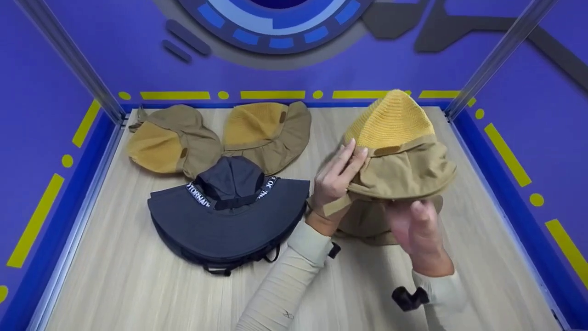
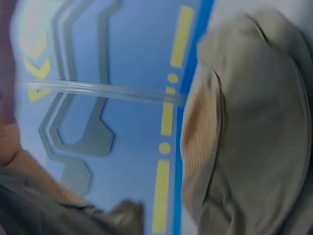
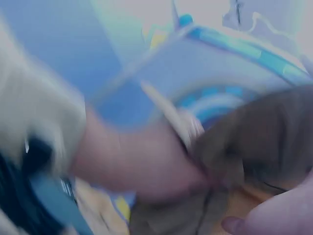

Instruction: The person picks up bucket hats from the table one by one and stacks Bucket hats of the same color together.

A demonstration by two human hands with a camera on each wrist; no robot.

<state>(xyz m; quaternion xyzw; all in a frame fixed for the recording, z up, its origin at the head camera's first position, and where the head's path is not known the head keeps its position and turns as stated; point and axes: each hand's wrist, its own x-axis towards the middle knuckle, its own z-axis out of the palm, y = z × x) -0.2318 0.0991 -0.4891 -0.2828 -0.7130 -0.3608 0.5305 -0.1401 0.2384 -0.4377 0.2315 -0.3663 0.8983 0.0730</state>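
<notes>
A bucket hat (image 1: 399, 133) with a yellow ribbed crown and a tan cloth brim is held up at the right, its crown peaked upward. My left hand (image 1: 335, 179) holds its left side, fingers along the outside where crown and brim meet and thumb hidden. A tan strap lies across that wrist. Below the brim, my right hand (image 1: 415, 227) points upward with the thumb in front; its other fingers are mostly hidden under the hat. In the right wrist view both hands and the hat are blurred. Another tan hat (image 1: 367, 220) lies beneath, partly covered.
Two yellow and tan hats (image 1: 156, 147) (image 1: 255, 122) lie at the back left and back middle. In front of them is a dark wide-brimmed hat (image 1: 225, 230) with a lettered band. Blue printed walls (image 1: 105, 69) and metal posts (image 1: 500, 59) enclose the wooden table (image 1: 115, 285).
</notes>
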